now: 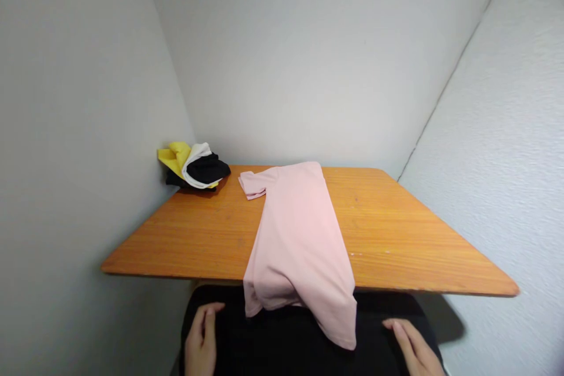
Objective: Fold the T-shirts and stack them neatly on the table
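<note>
A pink T-shirt (302,223) lies folded lengthwise on the wooden table, its short sleeve pointing left near the far edge. The lower end of the shirt hangs over the table's near edge onto my dark-clothed lap. My left hand (202,335) rests on my left thigh, left of the hanging hem and apart from it. Its thumb and index finger are spread, with nothing between them. On the other thigh lies my right hand (416,348), to the right of the shirt, fingers loosely extended and holding nothing. Some fingers of both hands are hidden.
On the table's (405,235) far left corner sits a heap of clothes (202,170) in yellow, white and black. Pale walls close in behind the table and on both sides. A thin dark cable or seam runs down the right-hand corner.
</note>
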`<state>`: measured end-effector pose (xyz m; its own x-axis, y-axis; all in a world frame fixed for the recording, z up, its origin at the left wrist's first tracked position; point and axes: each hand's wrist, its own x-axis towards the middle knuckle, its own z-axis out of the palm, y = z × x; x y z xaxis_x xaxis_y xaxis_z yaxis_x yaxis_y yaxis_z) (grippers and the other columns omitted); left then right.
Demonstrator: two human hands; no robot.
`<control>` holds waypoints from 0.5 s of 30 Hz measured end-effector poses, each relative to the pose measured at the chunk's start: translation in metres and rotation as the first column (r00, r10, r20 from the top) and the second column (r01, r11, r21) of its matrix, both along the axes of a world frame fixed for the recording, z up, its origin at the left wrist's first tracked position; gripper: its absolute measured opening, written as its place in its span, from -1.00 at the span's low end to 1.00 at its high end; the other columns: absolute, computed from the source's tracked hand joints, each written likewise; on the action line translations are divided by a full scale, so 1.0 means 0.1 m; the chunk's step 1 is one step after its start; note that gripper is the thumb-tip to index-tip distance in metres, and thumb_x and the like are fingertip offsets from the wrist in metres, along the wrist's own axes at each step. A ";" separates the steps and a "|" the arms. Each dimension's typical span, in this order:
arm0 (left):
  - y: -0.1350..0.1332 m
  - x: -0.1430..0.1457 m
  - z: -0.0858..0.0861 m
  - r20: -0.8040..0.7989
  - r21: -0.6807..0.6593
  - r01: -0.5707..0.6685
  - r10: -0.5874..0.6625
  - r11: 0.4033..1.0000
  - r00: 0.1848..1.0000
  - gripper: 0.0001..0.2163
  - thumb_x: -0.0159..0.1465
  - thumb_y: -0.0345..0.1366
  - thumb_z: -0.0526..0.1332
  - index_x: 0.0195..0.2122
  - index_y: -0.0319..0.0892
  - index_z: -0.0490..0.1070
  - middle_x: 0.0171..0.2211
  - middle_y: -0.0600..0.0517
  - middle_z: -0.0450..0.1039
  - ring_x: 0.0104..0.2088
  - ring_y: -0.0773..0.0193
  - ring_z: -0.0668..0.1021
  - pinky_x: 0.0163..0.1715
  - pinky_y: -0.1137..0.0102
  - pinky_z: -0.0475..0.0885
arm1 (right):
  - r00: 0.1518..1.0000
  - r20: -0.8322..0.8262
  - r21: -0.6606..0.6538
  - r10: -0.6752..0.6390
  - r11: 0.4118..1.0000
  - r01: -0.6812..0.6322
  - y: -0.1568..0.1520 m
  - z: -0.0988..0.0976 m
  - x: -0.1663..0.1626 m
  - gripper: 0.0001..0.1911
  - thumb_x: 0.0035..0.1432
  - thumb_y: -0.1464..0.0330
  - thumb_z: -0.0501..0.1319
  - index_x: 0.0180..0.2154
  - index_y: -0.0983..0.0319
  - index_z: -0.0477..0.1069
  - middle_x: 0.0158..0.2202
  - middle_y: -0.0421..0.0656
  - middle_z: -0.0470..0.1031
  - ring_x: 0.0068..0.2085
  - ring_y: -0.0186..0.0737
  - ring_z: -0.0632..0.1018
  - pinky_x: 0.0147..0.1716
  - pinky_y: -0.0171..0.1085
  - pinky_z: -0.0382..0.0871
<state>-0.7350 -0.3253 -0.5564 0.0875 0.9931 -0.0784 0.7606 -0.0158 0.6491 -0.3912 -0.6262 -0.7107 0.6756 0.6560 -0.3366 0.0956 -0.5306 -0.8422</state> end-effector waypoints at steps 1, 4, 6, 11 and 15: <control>-0.17 0.13 0.03 0.065 -0.048 0.026 -0.023 0.999 0.998 -0.57 0.29 0.12 0.02 -0.21 -0.15 0.43 -0.14 -0.09 0.50 -0.05 0.03 0.51 0.03 0.17 0.38 | 0.994 -0.102 0.059 0.031 0.998 -0.026 0.10 0.20 -0.11 -0.57 0.26 0.00 0.02 -0.13 0.13 0.47 -0.07 -0.06 0.52 0.00 0.04 0.51 0.06 0.01 0.37; -0.46 0.60 0.06 0.226 -0.091 0.089 -0.066 0.992 0.972 -0.65 0.30 0.04 0.09 -0.10 -0.12 0.36 -0.09 -0.07 0.44 0.01 0.10 0.48 0.06 0.25 0.36 | 0.948 -0.303 0.222 0.094 0.975 -0.026 0.52 0.69 -0.31 -0.51 0.29 0.01 0.03 0.07 0.16 0.37 0.01 -0.04 0.48 0.03 -0.02 0.50 0.03 -0.08 0.41; -0.48 0.83 0.03 0.240 -0.101 0.113 -0.086 0.988 0.967 -0.68 0.28 0.00 0.15 -0.12 -0.12 0.32 -0.16 -0.03 0.42 -0.06 0.12 0.49 -0.01 0.28 0.38 | 0.919 -0.375 0.246 0.124 0.969 -0.030 0.77 0.90 -0.33 -0.51 0.27 0.00 0.08 0.01 0.20 0.40 -0.02 -0.02 0.49 0.01 -0.01 0.50 0.01 -0.11 0.41; -0.38 0.97 -0.04 0.133 -0.063 0.090 -0.081 0.994 0.988 -0.68 0.17 -0.01 0.28 -0.25 -0.13 0.29 -0.33 0.07 0.36 -0.24 0.18 0.47 -0.15 0.33 0.38 | 0.876 -0.457 0.274 0.155 0.961 -0.027 0.95 1.19 -0.29 -0.52 0.25 -0.03 0.10 -0.12 0.23 0.45 -0.11 -0.02 0.51 -0.05 -0.01 0.50 0.02 -0.11 0.38; -0.40 0.98 0.15 0.171 -0.090 0.091 -0.074 0.992 0.982 -0.69 0.16 0.00 0.29 -0.33 -0.14 0.34 -0.36 0.05 0.39 -0.29 0.20 0.48 -0.24 0.38 0.40 | 0.887 -0.432 0.296 0.163 0.955 -0.032 0.82 1.38 -0.24 -0.58 0.27 -0.01 0.06 -0.22 0.18 0.43 -0.30 -0.10 0.51 -0.24 -0.08 0.52 -0.16 -0.20 0.45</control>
<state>-0.6375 -0.3652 -0.5413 0.1886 0.9702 -0.1518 0.6400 -0.0042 0.7684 -0.4154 -0.5438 -0.5725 0.4234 0.8203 -0.3845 -0.2862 -0.2816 -0.9159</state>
